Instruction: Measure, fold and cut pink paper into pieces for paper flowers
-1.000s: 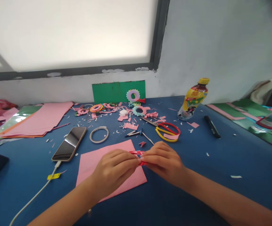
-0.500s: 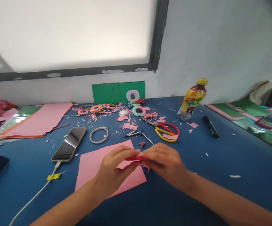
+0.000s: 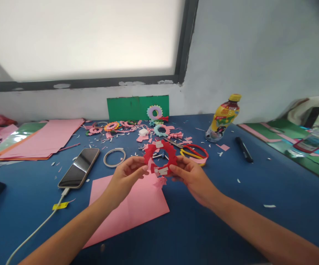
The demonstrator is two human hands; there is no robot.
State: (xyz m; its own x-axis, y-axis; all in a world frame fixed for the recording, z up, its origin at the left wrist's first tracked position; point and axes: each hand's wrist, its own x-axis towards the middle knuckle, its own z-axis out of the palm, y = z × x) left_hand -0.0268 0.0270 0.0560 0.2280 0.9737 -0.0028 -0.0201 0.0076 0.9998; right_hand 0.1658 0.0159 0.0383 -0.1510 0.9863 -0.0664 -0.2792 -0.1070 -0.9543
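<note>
A red paper ring [image 3: 172, 153] with a zigzag edge is held upright above the table, with pale tape-like strips on its face. My left hand [image 3: 128, 176] pinches its left side between thumb and fingers. On the opposite side my right hand [image 3: 194, 176] grips its lower right edge. A pink folded paper piece [image 3: 161, 182] with pointed ends shows just below the ring; whether it is joined to the ring I cannot tell. Beneath my hands lies a pink paper sheet [image 3: 129, 209].
Red-and-yellow-handled scissors [image 3: 195, 151], a tape roll [image 3: 114, 157], a charging phone [image 3: 79, 168] and a black marker [image 3: 243, 149] lie around. A drink bottle [image 3: 222, 117] stands at the back right. Finished-looking paper rings [image 3: 161, 130] and scraps lie near the wall; pink sheets [image 3: 43, 138] are stacked left.
The red paper was flat and edge-on between my hands; now it faces me as an open ring, raised a little. My hands have moved apart to its two sides.
</note>
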